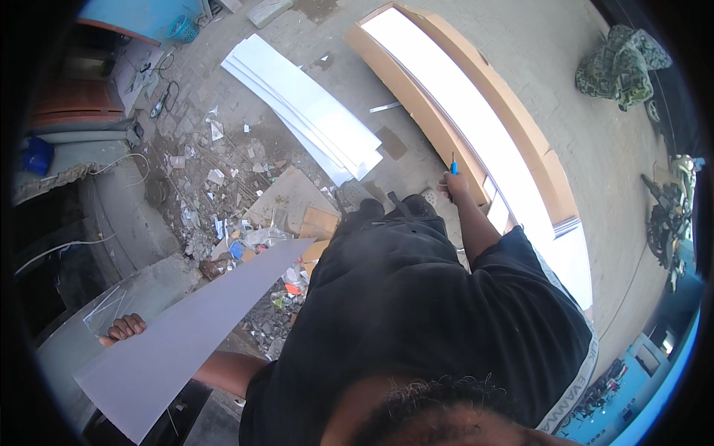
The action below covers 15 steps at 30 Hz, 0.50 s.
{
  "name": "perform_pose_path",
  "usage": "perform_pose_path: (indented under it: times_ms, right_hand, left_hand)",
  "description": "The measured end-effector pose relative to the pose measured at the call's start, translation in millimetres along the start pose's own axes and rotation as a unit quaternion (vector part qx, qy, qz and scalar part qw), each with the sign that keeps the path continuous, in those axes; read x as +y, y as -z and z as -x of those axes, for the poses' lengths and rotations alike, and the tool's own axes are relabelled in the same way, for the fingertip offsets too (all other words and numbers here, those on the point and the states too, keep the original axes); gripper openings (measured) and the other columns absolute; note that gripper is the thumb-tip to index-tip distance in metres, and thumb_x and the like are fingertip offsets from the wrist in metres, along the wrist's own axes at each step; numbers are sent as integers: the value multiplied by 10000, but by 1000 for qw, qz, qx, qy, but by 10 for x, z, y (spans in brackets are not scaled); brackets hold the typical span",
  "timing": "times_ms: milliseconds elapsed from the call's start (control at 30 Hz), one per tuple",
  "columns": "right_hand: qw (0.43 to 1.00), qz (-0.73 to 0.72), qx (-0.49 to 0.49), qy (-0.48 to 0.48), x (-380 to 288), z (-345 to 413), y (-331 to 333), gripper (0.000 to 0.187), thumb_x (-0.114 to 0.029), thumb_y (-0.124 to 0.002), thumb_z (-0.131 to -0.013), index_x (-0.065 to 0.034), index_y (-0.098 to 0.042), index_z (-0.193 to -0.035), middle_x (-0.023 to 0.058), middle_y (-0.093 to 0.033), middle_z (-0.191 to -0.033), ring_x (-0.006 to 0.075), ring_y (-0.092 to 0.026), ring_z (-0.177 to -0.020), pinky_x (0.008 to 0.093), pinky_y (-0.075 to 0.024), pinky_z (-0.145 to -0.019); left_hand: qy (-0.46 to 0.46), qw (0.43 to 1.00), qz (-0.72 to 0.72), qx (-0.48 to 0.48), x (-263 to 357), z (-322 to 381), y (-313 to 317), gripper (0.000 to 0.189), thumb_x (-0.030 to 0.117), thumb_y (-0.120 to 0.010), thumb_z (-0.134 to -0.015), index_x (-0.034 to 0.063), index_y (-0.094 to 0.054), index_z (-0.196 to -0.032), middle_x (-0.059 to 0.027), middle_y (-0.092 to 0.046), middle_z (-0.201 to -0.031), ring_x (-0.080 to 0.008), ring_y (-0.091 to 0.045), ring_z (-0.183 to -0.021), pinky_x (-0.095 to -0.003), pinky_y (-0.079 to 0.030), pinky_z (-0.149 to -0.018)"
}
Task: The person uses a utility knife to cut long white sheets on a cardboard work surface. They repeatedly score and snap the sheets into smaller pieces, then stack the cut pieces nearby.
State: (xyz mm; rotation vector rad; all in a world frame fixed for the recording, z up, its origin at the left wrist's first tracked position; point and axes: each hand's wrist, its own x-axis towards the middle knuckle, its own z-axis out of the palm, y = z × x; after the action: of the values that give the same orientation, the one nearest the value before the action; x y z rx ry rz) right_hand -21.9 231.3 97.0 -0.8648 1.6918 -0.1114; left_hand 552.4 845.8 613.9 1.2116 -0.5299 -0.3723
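My left hand point(127, 328), out at the lower left, grips the edge of a long pale plastic-looking sheet point(195, 318). The sheet slants up towards my legs, over the debris. In my right hand point(456, 186) is a slim blue-handled tool point(454, 166) with a thin dark tip, pointing away from me; its exact kind is unclear. That hand is beside the near wall of a long open cardboard box point(427, 120), which holds long white panels point(463, 83). Beyond my feet, several white panels point(312, 106) lie fanned in a stack on the ground.
Broken rubble and scraps point(223, 184) cover the ground to the left. A corded power tool point(160, 103) and a blue basket point(183, 29) are farther up. A camouflage-patterned cover point(619, 67) and a motorcycle point(666, 217) stand at the right. A concrete ledge point(162, 284) borders dark openings at left.
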Motion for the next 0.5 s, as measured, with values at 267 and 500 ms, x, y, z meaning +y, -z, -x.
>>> perform_pose_path:
  times_ms: [267, 500]
  right_hand:
    - [963, -178, -14, 200, -354, 1422, 1692, 509, -390, -709, -1054, 35, -621, -1319, 185, -801, -1141, 157, -724, -633, 257, -502, -480]
    - [777, -386, -233, 439, -426, 3437, 3037, 792, -628, -598, -1074, 72, -574, -1443, 276, -752, -1272, 250, -812, -1013, 190, -476, -425]
  left_hand:
    - [41, 959, 63, -274, -1316, -1294, -2633, 658, 486, -298, -1215, 69, -624, -824, -97, -607, -749, -258, -592, -600, -378, -537, -548]
    - [-59, 947, -237, -207, -2640, 280, -6905, 555, 423, -553, -1157, -81, -784, -1181, -108, -788, -981, -169, -707, -834, -336, -567, -792]
